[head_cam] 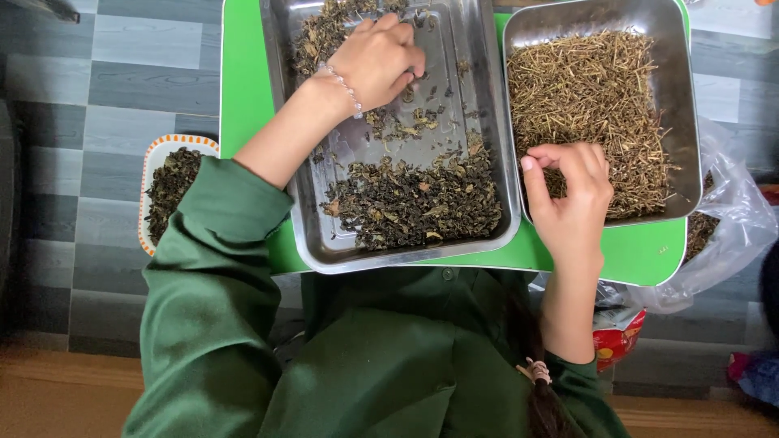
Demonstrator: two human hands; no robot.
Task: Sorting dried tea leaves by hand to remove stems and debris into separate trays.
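L hand (377,61) at 11 o'clock in left tray (487,162), fingers curled raking dried leaves (414,203); grip contents unclear. R hand (572,195) at 3 o'clock, fingertips pinched over stems (588,101) in right tray (682,97); pinch contents unclear. Leaves: light, brittle, crumbly; judged best taken by fingertip pinch.

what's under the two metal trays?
A green table sits under both the left tray and the right tray; its edges show around them. Whatever lies directly beneath the trays is covered.

2 steel trays (487,122), 1 bowl (154,154), maybe 1 plastic bag (738,219)
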